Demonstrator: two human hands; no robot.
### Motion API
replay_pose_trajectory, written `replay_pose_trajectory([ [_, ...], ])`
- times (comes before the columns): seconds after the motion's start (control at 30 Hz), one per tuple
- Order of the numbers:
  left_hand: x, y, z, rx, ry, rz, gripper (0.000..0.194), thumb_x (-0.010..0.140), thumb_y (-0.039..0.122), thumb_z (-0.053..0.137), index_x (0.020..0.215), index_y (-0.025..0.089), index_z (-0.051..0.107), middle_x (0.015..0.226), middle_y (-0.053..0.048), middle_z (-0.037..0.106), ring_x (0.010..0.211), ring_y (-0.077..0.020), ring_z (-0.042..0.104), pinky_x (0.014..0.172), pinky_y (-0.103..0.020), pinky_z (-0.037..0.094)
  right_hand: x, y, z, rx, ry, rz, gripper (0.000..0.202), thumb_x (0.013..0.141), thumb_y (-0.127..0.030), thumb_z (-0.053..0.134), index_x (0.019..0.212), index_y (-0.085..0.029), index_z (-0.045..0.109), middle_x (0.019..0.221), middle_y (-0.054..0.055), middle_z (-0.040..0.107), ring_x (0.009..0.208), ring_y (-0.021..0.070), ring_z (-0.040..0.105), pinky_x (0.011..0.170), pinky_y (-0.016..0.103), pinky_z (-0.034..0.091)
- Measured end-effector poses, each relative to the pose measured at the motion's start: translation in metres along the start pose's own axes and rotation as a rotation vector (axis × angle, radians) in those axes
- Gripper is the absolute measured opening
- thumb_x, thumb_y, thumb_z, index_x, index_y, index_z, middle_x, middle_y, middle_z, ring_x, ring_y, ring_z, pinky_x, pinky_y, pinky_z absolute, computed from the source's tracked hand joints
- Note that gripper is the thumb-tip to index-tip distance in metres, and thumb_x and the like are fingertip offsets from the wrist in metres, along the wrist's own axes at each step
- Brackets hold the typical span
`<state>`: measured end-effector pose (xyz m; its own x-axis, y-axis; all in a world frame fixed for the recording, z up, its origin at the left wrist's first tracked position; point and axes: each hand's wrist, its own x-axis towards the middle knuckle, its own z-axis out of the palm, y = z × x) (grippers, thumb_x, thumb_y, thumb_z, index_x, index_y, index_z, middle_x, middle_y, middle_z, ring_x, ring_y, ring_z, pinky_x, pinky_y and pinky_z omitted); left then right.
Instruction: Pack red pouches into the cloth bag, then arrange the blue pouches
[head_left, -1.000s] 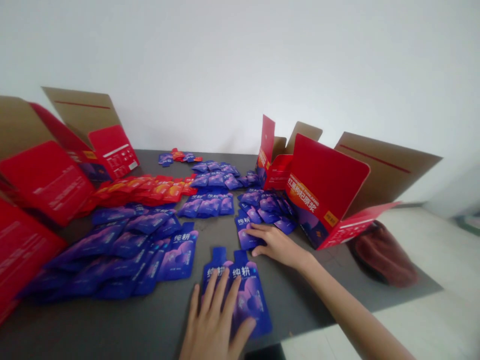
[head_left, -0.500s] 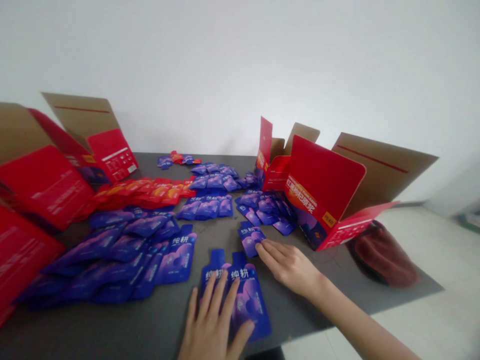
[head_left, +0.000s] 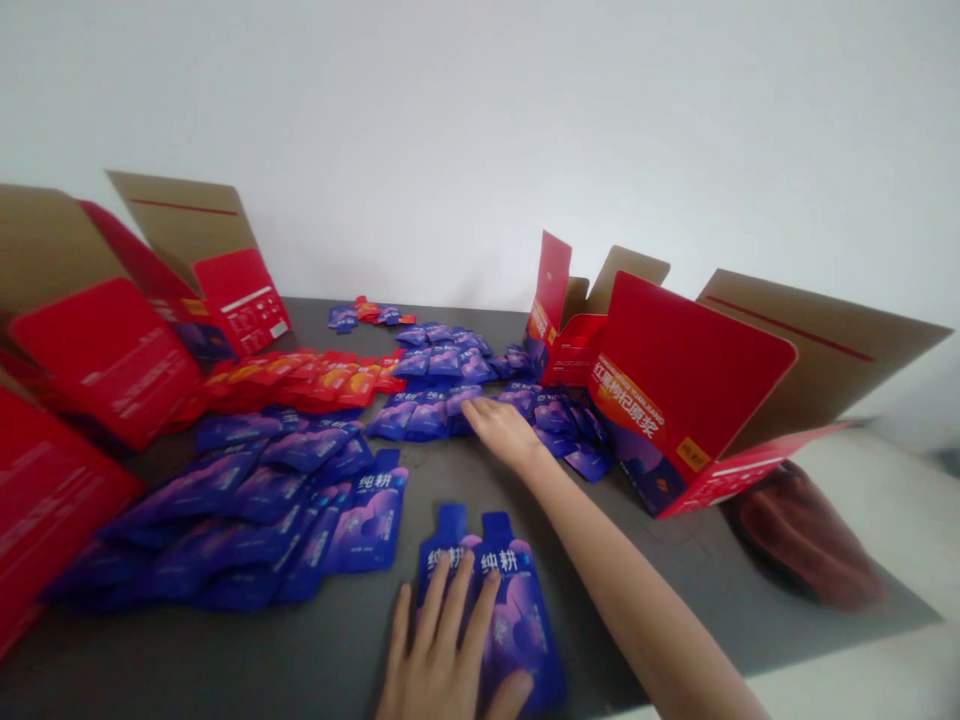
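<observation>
My left hand [head_left: 446,640] lies with spread fingers over two blue pouches [head_left: 521,625] side by side near the table's front edge. Farther forward, my right hand [head_left: 495,425] reaches to the right end of a row of blue pouches [head_left: 416,415]. Its fingers are close together on a pouch there, and the fingertips are partly blurred. Left of my left hand is a large heap of blue pouches [head_left: 255,500]. Another blue group [head_left: 555,415] lies just beyond my right wrist.
Open red cartons stand at the left [head_left: 105,350] and right [head_left: 675,390]. Red pouches [head_left: 315,378] lie behind the blue heap. Small mixed packets [head_left: 367,312] sit at the back of the grey table [head_left: 360,645]. A dark red cloth [head_left: 806,540] lies at the right.
My right hand has moved forward and left to the row of pouches. The pouch it was touching no longer shows in its former place. My left hand remains on the two pouches; the view has shifted slightly.
</observation>
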<state>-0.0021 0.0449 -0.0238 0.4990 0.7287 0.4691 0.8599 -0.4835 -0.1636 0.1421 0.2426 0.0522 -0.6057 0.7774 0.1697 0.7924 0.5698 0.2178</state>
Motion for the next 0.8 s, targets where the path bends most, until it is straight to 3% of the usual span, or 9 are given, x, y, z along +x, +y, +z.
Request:
replay_pose_trajectory([
  [0.1, 0.001, -0.001, -0.002, -0.019, -0.020, 0.000, 0.062, 0.084, 0.057, 0.036, 0.138, 0.025, 0.031, 0.138, -0.005, 0.042, 0.123, -0.0264, 0.041, 0.092, -0.045, 0.036, 0.001, -0.004, 0.016, 0.019, -0.034, -0.026, 0.024, 0.086, -0.005, 0.037, 0.103, -0.012, 0.052, 0.098, 0.012, 0.062, 0.091, 0.0202, 0.058, 0.075, 0.028, 0.047],
  [0.23, 0.001, -0.001, -0.004, -0.038, -0.036, -0.007, 0.061, 0.085, 0.057, 0.036, 0.137, 0.026, 0.031, 0.138, -0.005, 0.041, 0.124, -0.0267, 0.041, 0.092, -0.046, 0.037, -0.007, -0.004, 0.018, 0.028, -0.043, -0.032, 0.024, 0.086, -0.005, 0.037, 0.104, -0.011, 0.053, 0.100, 0.013, 0.061, 0.096, 0.0209, 0.056, 0.080, 0.030, 0.045],
  [0.33, 0.000, -0.001, -0.003, -0.033, -0.028, -0.009, 0.061, 0.084, 0.056, 0.036, 0.137, 0.026, 0.032, 0.138, -0.005, 0.041, 0.124, -0.0267, 0.040, 0.092, -0.046, 0.037, -0.012, -0.004, 0.011, 0.026, -0.033, -0.023, 0.022, 0.091, -0.020, 0.039, 0.104, -0.010, 0.054, 0.102, 0.015, 0.060, 0.099, 0.0221, 0.055, 0.085, 0.032, 0.043],
  [0.47, 0.000, -0.001, -0.001, -0.025, -0.003, 0.003, 0.060, 0.084, 0.056, 0.037, 0.136, 0.026, 0.033, 0.137, -0.005, 0.043, 0.123, -0.0265, 0.042, 0.092, -0.046, 0.036, -0.008, -0.006, 0.007, 0.095, 0.115, 0.026, 0.041, 0.094, -0.040, 0.031, 0.118, -0.011, 0.048, 0.125, 0.018, 0.049, 0.111, 0.0229, 0.050, 0.093, 0.034, 0.039],
  [0.67, 0.000, -0.001, -0.001, -0.020, 0.009, -0.001, 0.060, 0.084, 0.054, 0.038, 0.136, 0.025, 0.034, 0.137, -0.005, 0.043, 0.122, -0.0262, 0.042, 0.092, -0.045, 0.034, 0.012, -0.013, 0.016, 0.160, 0.035, 0.012, 0.025, 0.091, -0.022, 0.041, 0.106, -0.010, 0.056, 0.103, 0.015, 0.062, 0.098, 0.0225, 0.059, 0.085, 0.034, 0.045],
  [0.8, -0.001, -0.002, -0.001, -0.007, 0.013, 0.016, 0.060, 0.084, 0.056, 0.037, 0.136, 0.025, 0.034, 0.137, -0.005, 0.043, 0.123, -0.0261, 0.041, 0.093, -0.045, 0.035, -0.009, -0.016, 0.001, 0.215, 0.140, 0.013, 0.032, 0.092, -0.029, 0.041, 0.118, -0.014, 0.052, 0.126, 0.014, 0.051, 0.115, 0.0213, 0.049, 0.101, 0.036, 0.034],
])
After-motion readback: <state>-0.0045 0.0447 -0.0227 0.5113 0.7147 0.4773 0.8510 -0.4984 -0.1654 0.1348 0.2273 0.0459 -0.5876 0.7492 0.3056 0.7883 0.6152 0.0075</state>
